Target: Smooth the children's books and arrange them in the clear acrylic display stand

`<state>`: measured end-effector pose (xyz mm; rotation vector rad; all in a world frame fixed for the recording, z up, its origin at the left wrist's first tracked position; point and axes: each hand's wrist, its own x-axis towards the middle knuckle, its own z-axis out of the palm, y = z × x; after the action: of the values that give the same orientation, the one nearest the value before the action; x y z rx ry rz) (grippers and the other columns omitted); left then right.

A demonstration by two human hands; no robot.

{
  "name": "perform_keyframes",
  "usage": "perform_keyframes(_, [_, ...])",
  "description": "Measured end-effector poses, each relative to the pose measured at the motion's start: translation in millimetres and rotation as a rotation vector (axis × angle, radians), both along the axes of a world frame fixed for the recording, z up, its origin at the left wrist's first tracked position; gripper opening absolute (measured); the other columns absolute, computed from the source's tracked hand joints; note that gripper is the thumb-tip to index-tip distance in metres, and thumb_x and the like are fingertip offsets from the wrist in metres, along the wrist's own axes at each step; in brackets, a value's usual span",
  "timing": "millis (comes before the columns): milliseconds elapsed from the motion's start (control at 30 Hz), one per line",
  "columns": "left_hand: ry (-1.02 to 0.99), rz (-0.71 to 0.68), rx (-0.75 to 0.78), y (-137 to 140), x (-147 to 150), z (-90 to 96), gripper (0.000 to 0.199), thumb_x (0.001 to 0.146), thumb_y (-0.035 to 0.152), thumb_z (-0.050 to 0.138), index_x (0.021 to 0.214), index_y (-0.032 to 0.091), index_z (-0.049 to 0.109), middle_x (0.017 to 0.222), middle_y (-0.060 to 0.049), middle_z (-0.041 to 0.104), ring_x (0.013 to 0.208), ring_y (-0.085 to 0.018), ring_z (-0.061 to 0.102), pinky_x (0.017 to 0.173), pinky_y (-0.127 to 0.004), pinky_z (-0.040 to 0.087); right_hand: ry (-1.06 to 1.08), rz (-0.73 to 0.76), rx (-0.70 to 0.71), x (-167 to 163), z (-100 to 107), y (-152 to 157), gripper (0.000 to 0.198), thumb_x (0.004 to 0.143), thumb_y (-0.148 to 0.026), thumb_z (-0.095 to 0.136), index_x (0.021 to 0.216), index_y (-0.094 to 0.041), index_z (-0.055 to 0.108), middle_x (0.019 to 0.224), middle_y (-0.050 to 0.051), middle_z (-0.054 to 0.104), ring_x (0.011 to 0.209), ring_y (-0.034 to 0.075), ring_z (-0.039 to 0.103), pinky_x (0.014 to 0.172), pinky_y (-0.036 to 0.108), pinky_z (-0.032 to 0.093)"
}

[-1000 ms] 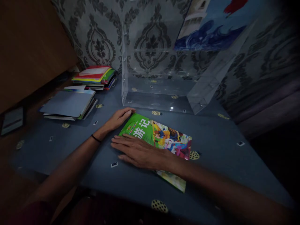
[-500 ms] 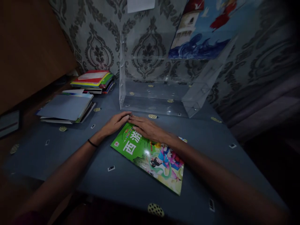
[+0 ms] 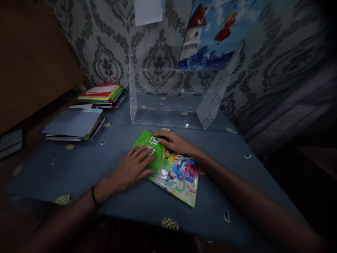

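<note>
With the book [image 3: 181, 175] lying flat on the table [image 3: 79, 168], near the middle, light, even pressure should serve best — left hand [image 3: 134, 168] loosely spread over its left end, right hand's [image 3: 177, 143] fingers nearly together along its far edge — neither clamping.

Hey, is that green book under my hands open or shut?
Shut: the green book lies flat with its illustrated cover up and no inside pages showing.

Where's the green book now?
Head view, below centre: the green book lies on the table under the left hand and right hand, in front of the clear rack.
</note>
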<state>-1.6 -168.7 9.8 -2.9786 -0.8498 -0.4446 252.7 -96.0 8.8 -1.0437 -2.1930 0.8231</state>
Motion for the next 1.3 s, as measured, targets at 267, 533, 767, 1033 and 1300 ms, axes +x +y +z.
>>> perform_keyframes(267, [-0.109,-0.075,-0.091,23.0,-6.9,5.7,0.035,0.105,0.033,0.043,0.135,0.021,0.056,0.141,-0.011,0.061,0.137,-0.024,0.051,0.115,-0.051,0.043,0.248,-0.124,-0.369,48.8,3.3,-50.1,0.048,0.094,-0.049,0.059,0.134,-0.023,0.064,0.135,0.008,0.068,0.119,0.028,0.066,0.105,0.051,0.052])
perform_keyframes(533, [-0.001,-0.001,-0.157,20.3,11.3,13.8,0.046,0.103,0.038,0.044,0.144,0.018,0.048,0.154,-0.014,0.049,0.145,-0.026,0.042,0.119,-0.054,0.034,0.595,-0.21,-0.484,73.6,-3.0,-67.2,0.046,0.088,-0.052,0.069,0.123,-0.022,0.068,0.129,0.011,0.071,0.123,0.026,0.065,0.113,0.05,0.045])
perform_keyframes(767, [0.066,-0.114,-0.137,8.5,89.5,16.7,0.054,0.105,0.048,0.037,0.148,0.015,0.043,0.157,-0.016,0.044,0.15,-0.026,0.035,0.123,-0.055,0.024,0.688,-0.187,-0.461,74.1,-7.6,-63.4,0.037,0.094,-0.045,0.065,0.119,-0.018,0.068,0.126,0.013,0.072,0.119,0.024,0.067,0.115,0.05,0.042])
perform_keyframes(1033, [0.151,-0.266,-0.126,-36.4,134.1,19.8,0.052,0.105,0.047,0.037,0.144,0.015,0.049,0.159,-0.011,0.043,0.154,-0.025,0.026,0.127,-0.05,0.018,0.681,-0.194,-0.413,72.0,-5.7,-64.6,0.042,0.091,-0.05,0.067,0.115,-0.017,0.07,0.122,0.012,0.074,0.115,0.024,0.069,0.111,0.046,0.047])
perform_keyframes(1300, [0.133,-0.349,-0.247,-55.1,103.8,30.1,0.052,0.096,0.019,0.041,0.147,0.02,0.045,0.161,-0.006,0.041,0.152,-0.02,0.03,0.128,-0.048,0.02,0.477,-0.3,-0.335,69.1,-6.4,-62.9,0.037,0.089,-0.046,0.067,0.11,-0.016,0.072,0.086,0.007,0.078,0.069,0.015,0.071,0.053,0.02,0.053])
